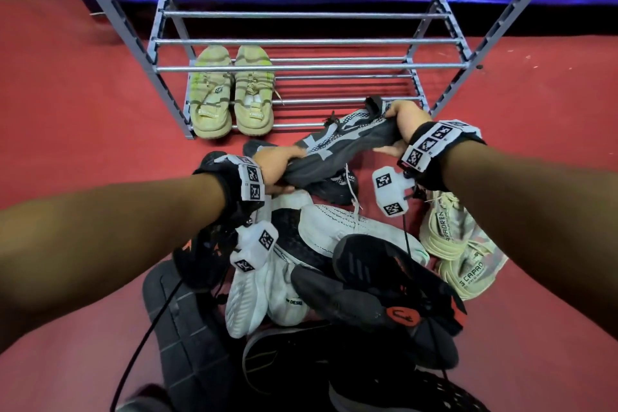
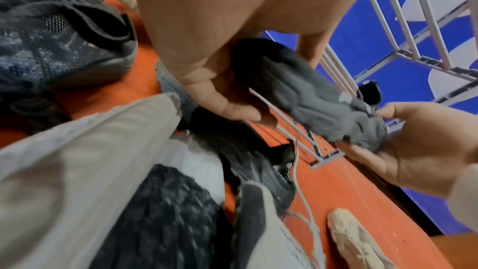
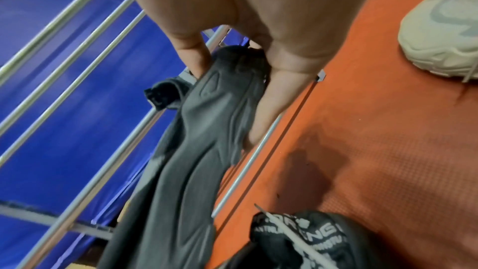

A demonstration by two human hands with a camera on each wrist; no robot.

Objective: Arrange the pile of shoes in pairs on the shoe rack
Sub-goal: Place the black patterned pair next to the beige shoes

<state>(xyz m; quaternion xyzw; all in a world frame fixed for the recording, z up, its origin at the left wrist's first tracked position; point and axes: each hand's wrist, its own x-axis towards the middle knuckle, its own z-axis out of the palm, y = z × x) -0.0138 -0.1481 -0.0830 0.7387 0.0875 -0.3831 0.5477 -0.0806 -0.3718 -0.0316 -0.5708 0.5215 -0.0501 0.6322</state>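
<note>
- Just in front of the shoe rack (image 1: 311,42), above the pile of shoes (image 1: 334,261) on the red floor, a grey sneaker (image 1: 347,147) is held up sideways between both hands, sole toward the person.
- The left hand (image 1: 277,167) is clamped on the toe end, fingers over the top and thumb under; the left wrist view shows the thumb beneath the dark sole.
- The right hand (image 1: 406,127) is wrapped round the heel end, fingers curled over the collar and thumb (image 3: 274,107) lying along the sole.
- The sneaker looks light, with a soft mesh upper that gives under the fingers and a firmer rubbery sole. The sole edge and heel counter seem the safer places to hold; the loose laces (image 1: 334,122) could snag on a rack bar.
- A matching grey-black shoe (image 1: 337,184) appears to lie directly beneath it in the pile, likely its partner.
- One pair of yellow-green sneakers (image 1: 230,94) already sits side by side at the left of the bottom shelf, toes pointing inward; the bars to their right are free.
- Cream sneakers (image 1: 458,244) lie on the floor to the right, and white and black ones nearer the person.
</note>
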